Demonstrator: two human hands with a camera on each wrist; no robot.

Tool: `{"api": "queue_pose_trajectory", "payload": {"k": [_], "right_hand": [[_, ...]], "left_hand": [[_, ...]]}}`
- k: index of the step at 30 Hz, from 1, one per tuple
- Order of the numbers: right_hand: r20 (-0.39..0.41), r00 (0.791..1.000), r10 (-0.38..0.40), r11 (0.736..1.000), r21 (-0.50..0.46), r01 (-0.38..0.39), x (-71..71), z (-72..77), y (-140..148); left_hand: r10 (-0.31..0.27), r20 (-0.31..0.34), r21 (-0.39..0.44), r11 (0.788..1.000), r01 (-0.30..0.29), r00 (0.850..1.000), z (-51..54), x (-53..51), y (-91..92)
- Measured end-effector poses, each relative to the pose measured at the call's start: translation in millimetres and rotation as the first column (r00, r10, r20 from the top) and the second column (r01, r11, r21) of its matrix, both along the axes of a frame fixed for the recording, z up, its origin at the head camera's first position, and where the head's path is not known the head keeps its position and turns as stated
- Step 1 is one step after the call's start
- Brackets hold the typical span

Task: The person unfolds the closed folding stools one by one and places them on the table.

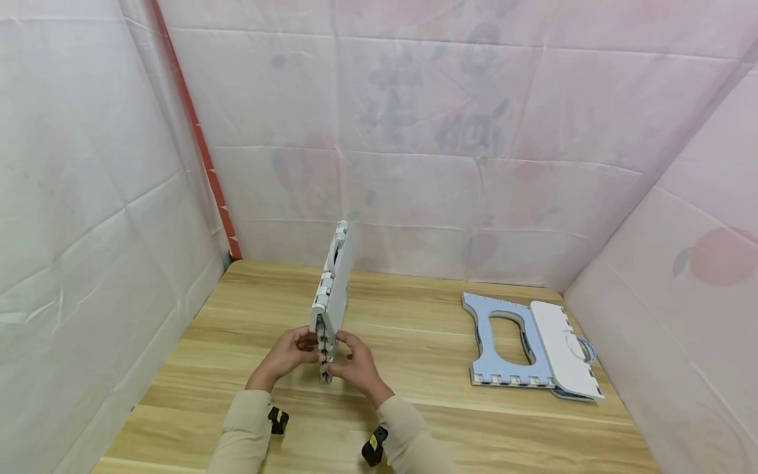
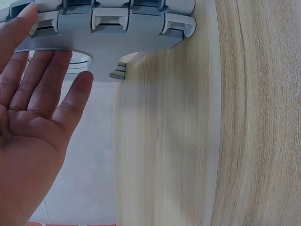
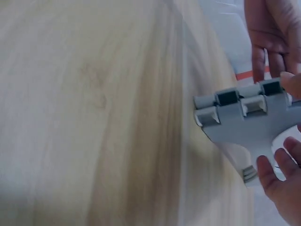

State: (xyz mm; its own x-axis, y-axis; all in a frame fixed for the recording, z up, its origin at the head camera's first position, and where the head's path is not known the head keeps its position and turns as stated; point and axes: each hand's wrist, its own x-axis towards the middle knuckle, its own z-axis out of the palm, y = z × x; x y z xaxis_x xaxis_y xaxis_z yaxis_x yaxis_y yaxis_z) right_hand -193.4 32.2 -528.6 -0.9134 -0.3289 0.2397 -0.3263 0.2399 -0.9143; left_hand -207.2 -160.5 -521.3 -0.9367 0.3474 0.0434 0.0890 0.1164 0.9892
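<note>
left hand [image 1: 291, 355] and right hand [image 1: 358, 368] both pinch the grey folding stool [image 1: 339, 289], upright between their fingers. thumbs sit at hinges: a sudden fold could nip them; a loose grip could tip it. blue-and-white stool [image 1: 543, 349] lies well right of the fingers; grey panel stands between hands.

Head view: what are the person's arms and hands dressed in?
The left hand and right hand wear no gloves. The left sleeve and right sleeve are long, plain beige. The left wrist unit and right wrist unit are small, black and blocky; the right one shows a yellow mark. No cables show.
</note>
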Motion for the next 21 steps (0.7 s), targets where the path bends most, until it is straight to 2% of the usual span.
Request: {"api": "queue_pose_trajectory", "payload": {"k": [3,4,11,14,21], "right_hand": [[-0.066,0.997,-0.044,0.998,0.034,0.046,-7.8,-19.1,-5.0],[-0.082,0.995,-0.051,0.998,0.042,0.055,-8.3,-20.6,-5.7],[-0.109,0.992,-0.063,0.989,0.128,0.077,-11.6,-19.7,-5.6],[-0.112,0.992,-0.056,0.987,0.141,0.072,-12.6,-18.4,-4.9],[-0.101,0.994,-0.051,0.987,0.148,0.066,-12.5,-18.5,-4.5]], "left_hand": [[-0.001,0.002,0.007,1.000,0.001,1.000,6.8,3.3,1.7],[-0.001,0.003,0.008,1.000,0.001,1.000,6.9,3.4,2.0],[0.007,-0.014,-0.009,1.000,-0.007,1.000,-8.0,-4.8,-0.5],[0.004,-0.030,-0.010,1.000,-0.005,1.000,-9.5,-5.8,-1.1],[0.012,-0.015,-0.014,1.000,-0.012,1.000,-9.4,-4.4,-1.1]]}}
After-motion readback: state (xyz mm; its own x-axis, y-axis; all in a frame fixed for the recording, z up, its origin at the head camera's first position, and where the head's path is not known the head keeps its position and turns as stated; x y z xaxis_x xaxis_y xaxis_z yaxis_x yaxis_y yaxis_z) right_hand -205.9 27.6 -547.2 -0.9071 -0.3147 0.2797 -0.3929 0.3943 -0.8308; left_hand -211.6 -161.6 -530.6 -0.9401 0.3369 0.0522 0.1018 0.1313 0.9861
